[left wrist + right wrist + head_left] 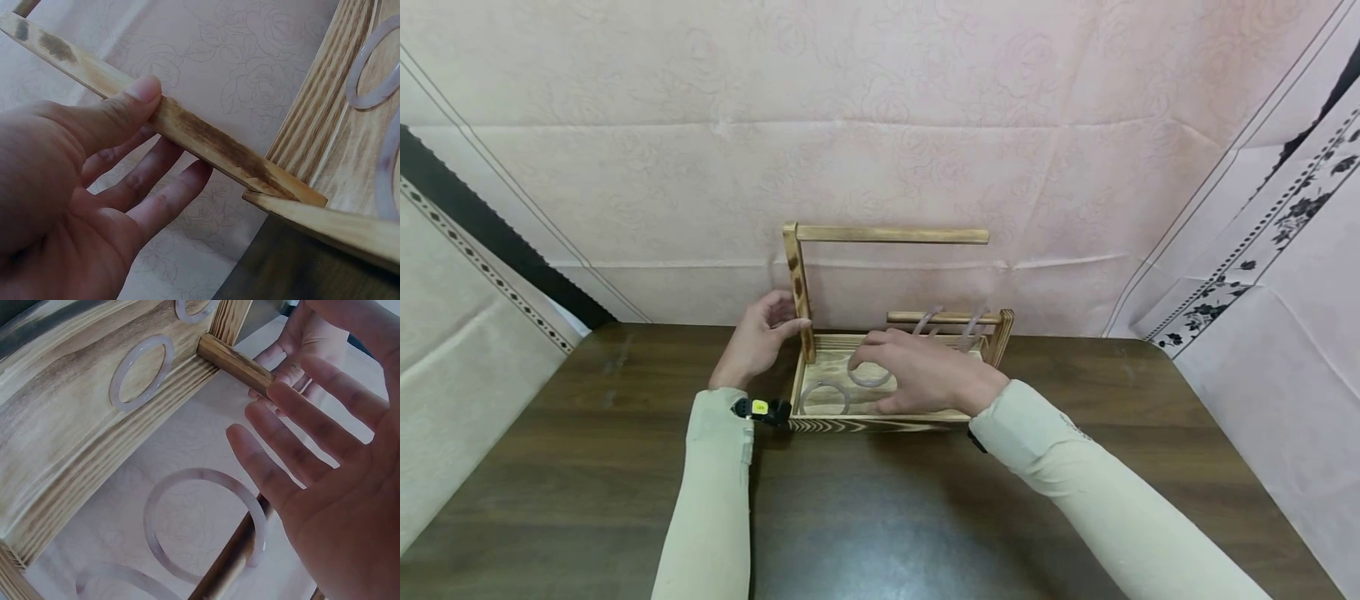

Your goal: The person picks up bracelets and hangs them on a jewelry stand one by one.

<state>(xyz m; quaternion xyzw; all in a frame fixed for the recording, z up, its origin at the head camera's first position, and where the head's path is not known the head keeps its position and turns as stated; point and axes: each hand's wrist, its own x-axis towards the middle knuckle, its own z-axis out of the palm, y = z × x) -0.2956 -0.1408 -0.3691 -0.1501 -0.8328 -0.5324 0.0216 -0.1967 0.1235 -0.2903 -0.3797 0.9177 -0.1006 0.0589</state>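
I have one wooden rack point(865, 424) on the counter point(587, 467), between my hands, its long axis running left to right. My left hand point(756, 337) pinches its upright tall post point(799, 283); from there the upper bar point(891, 235) points rightward. My right hand point(932, 371) is spread above the tray. I count four pale rings point(150, 522): two lying between my hands, two hanging beyond the right.

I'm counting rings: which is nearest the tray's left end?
The front left ring in the tray; another ring lies farther right, others hang on the lower bar.
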